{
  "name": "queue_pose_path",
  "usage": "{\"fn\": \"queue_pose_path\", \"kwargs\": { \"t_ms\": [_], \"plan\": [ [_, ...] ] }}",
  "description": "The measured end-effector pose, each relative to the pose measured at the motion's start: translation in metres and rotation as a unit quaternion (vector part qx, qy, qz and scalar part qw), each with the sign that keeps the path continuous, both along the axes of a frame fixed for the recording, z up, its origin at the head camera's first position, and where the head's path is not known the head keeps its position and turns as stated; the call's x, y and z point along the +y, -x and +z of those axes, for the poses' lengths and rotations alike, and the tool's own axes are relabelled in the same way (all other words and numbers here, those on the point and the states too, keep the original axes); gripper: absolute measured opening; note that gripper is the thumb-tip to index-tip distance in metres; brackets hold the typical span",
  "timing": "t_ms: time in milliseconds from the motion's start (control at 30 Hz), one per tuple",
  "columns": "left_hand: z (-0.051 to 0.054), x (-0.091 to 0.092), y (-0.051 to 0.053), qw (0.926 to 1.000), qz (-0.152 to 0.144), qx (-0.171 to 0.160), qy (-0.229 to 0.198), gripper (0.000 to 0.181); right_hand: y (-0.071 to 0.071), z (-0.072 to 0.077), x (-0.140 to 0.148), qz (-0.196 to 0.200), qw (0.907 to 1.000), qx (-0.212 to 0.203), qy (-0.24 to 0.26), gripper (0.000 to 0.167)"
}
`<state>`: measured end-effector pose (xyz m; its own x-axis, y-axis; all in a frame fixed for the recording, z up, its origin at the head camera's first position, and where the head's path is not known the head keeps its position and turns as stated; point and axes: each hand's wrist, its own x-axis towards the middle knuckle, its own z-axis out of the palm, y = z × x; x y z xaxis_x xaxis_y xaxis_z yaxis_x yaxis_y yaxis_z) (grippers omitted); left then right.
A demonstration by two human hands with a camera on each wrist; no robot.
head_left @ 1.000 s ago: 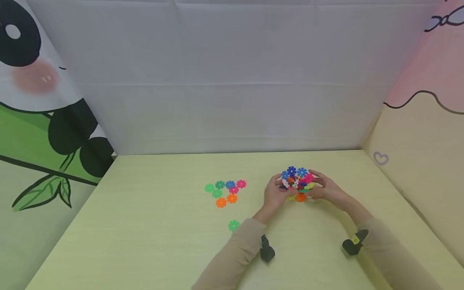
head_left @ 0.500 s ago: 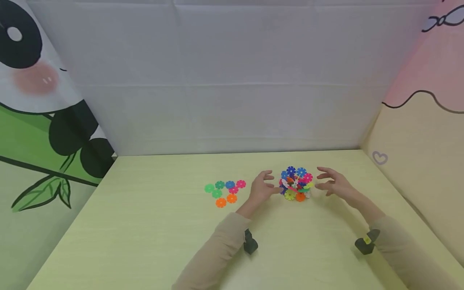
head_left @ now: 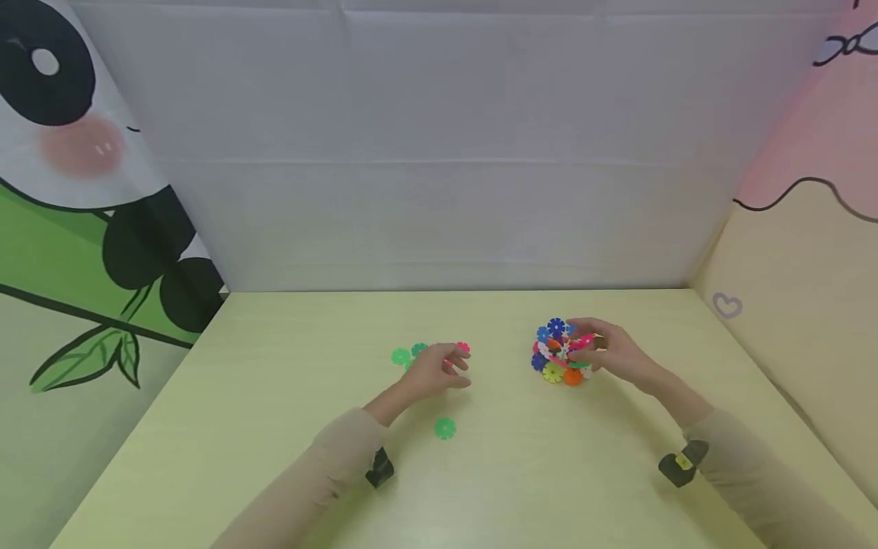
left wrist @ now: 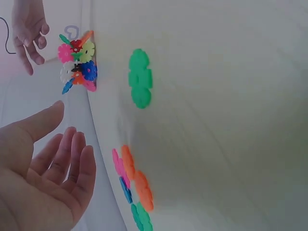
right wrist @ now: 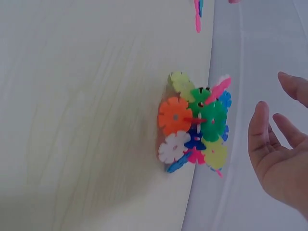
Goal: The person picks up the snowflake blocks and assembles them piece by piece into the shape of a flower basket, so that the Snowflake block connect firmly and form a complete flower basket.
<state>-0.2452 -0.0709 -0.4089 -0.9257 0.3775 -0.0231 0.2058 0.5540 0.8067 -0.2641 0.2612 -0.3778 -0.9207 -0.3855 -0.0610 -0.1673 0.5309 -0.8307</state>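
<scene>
A ball-like cluster of interlocked snowflake discs [head_left: 552, 372] in many colours stands on the table at the right. My right hand [head_left: 617, 354] is beside and partly over it in the head view; in the right wrist view its fingers [right wrist: 260, 127] are loosely bent and apart from the cluster. My left hand [head_left: 428, 374] hovers over a group of loose snowflake discs, hiding most of them; a green disc [head_left: 401, 356] and a pink disc [head_left: 464, 348] show at its sides. In the left wrist view, orange discs [left wrist: 144, 190] lie below the relaxed, bare left hand.
A single green disc [head_left: 445, 428] lies nearer the front of the pale yellow table [head_left: 309, 457]. A white cloth wall [head_left: 439, 191] rises behind the table's back edge. Printed panels stand at the left and right sides. A dark camera is worn on each sleeve.
Both hands came off the disc cluster and moved apart. My left hand then travelled left to above the loose discs, while my right hand came back to the cluster's right side.
</scene>
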Motion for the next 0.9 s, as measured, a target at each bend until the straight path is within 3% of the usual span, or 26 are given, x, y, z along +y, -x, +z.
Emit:
{"fn": "queue_pose_path", "kwargs": {
  "t_ms": [200, 400, 667, 900],
  "plan": [
    [-0.002, -0.028, -0.024, 0.9981, -0.034, -0.029, 0.042, 0.037, -0.009, 0.001, -0.024, 0.028, 0.9995, 0.012, 0.012, 0.055],
    [-0.006, -0.036, -0.043, 0.9944, -0.045, -0.058, 0.075, 0.033, -0.019, -0.001, -0.042, 0.073, 0.9961, 0.0, 0.051, 0.054],
    [-0.009, -0.026, -0.054, 0.9926, -0.039, -0.043, 0.107, 0.029, -0.023, -0.011, -0.058, 0.095, 0.9941, -0.003, 0.052, 0.051],
    [-0.014, -0.021, -0.054, 0.9912, -0.029, -0.026, 0.126, 0.029, -0.021, -0.019, -0.081, 0.119, 0.9917, -0.007, 0.049, 0.05]
  ]
}}
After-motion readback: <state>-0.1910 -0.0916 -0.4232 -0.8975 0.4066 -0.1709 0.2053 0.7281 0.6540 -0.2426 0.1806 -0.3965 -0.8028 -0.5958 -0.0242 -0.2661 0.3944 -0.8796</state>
